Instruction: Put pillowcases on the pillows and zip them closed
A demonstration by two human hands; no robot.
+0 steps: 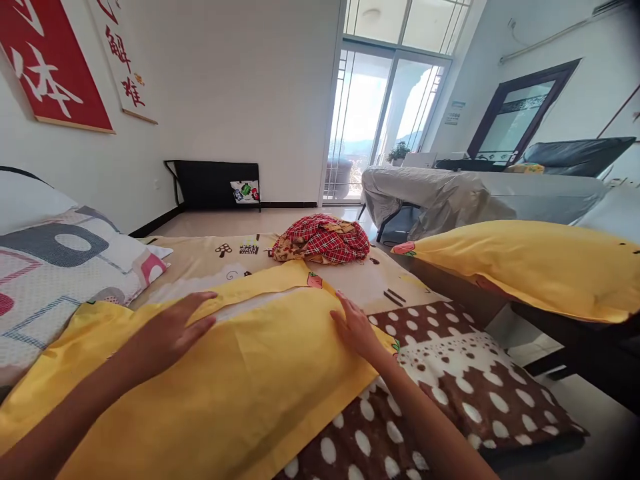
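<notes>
- Fingers of the left hand [167, 337] stand apart at the tips: forefinger on the far side of a slit, thumb by its near side, a gap between them.
- On the right hand [357, 327] thumb and forefinger are also parted, over the edge of the yellow cloth near a printed corner; whether they pinch it I cannot tell.
- Beneath both hands, along the near edge of the bed [200, 250], lies the yellow pillow [240, 387], its long slit open and something white [260, 303] showing inside.
- Near the bed's far edge sits a bunched red plaid cloth [325, 240], just beyond the pillow.
- Toward the bed's right edge spreads a brown spotted blanket [465, 380], partly under the pillow.
- By the left edge rests a white patterned pillow [100, 267].
- Past the right edge is a second yellow pillow [530, 267], apart from both hands.
</notes>
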